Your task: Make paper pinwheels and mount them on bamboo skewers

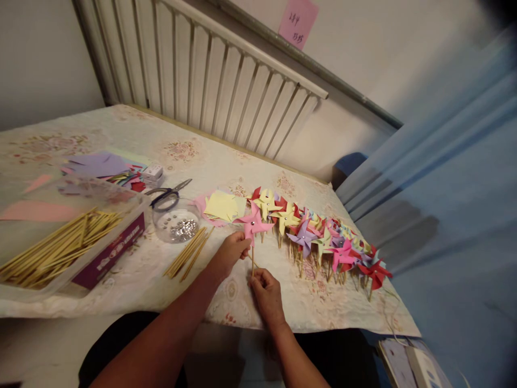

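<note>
A pink paper pinwheel [253,222] stands upright on a thin wooden stick just above the table's near edge. My left hand [231,253] is closed against the back of the pinwheel, where the stick meets the paper. My right hand [265,293] pinches the stick's lower end. To the right lies a row of several finished pinwheels [323,237] in yellow, red, purple and pink, resting on the patterned tablecloth [133,275].
A clear box of wooden sticks [60,245] sits at the left, with loose sticks [189,253] beside a small dish of silver pins [177,223]. Scissors [167,195], yellow paper squares [222,206] and coloured paper sheets [99,164] lie behind. A radiator [210,75] backs the table; a blue curtain [452,194] hangs right.
</note>
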`<control>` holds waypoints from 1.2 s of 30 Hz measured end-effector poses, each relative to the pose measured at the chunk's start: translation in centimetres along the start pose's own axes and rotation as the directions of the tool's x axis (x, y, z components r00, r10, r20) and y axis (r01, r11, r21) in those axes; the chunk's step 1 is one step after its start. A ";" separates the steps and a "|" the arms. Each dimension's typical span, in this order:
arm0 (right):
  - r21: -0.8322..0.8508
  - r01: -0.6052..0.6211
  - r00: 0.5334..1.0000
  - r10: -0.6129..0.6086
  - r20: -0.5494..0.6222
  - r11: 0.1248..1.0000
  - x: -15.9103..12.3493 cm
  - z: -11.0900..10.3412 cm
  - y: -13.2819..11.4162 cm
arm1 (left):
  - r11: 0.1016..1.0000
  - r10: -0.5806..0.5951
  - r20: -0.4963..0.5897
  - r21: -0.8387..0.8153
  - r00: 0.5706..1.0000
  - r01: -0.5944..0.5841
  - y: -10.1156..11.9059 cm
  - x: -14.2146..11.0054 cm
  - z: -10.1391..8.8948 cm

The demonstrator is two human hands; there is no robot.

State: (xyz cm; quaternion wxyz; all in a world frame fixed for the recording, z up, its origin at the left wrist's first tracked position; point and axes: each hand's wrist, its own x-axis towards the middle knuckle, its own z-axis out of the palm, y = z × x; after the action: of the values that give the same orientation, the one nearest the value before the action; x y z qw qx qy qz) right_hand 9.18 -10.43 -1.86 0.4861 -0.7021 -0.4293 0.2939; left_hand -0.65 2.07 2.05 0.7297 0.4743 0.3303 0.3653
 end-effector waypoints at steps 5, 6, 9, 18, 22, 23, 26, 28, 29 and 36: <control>-0.013 0.014 1.000 -0.014 0.003 1.000 0.0 -0.1 0.1 | 1.000 0.002 -0.004 0.011 1.000 -0.002 0.0 0.0 0.1; -0.017 0.013 1.000 -0.013 0.004 1.000 0.0 -0.1 0.1 | 1.000 0.001 -0.010 0.015 1.000 -0.001 0.0 0.0 0.1; -0.018 0.009 1.000 -0.009 0.005 1.000 0.0 -0.1 0.3 | 1.000 0.011 -0.019 0.030 1.000 -0.010 -0.2 0.1 0.1; -0.012 0.018 1.000 -0.018 0.018 1.000 -0.1 -0.1 -0.1 | 0.999 0.004 -0.044 0.050 0.999 -0.002 -0.9 0.2 0.2; -0.011 0.025 1.000 -0.025 0.018 1.000 -0.1 -0.1 -0.3 | 1.000 -0.009 -0.042 0.026 0.999 0.010 -1.2 0.4 0.2; -0.009 0.027 0.999 -0.027 0.019 1.000 -0.1 -0.2 -0.3 | 1.000 -0.008 -0.043 0.010 0.999 0.009 -1.2 0.5 0.2; -0.007 0.023 0.999 -0.023 0.026 1.000 0.0 -0.1 -0.2 | 0.999 -0.010 -0.051 -0.036 0.999 0.009 -1.1 0.4 0.3; -0.010 0.018 1.000 -0.018 0.025 1.000 0.0 -0.1 0.0 | 0.999 -0.009 -0.043 -0.050 0.999 0.007 -1.0 0.4 0.4; -0.009 0.016 1.000 -0.016 0.024 1.000 0.0 -0.1 0.0 | 0.999 -0.008 -0.039 -0.053 0.999 0.006 -0.9 0.3 0.5; 0.003 0.008 1.000 -0.008 0.022 1.000 -0.1 0.0 0.2 | 0.998 0.002 -0.055 -0.070 0.999 -0.006 -1.2 0.3 0.9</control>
State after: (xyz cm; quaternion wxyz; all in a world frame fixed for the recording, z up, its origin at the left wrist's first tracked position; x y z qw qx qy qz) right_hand 9.18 -10.52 -2.08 0.4834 -0.6966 -0.4369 0.3002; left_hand 0.49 1.60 1.20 0.7359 0.4390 0.3361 0.3908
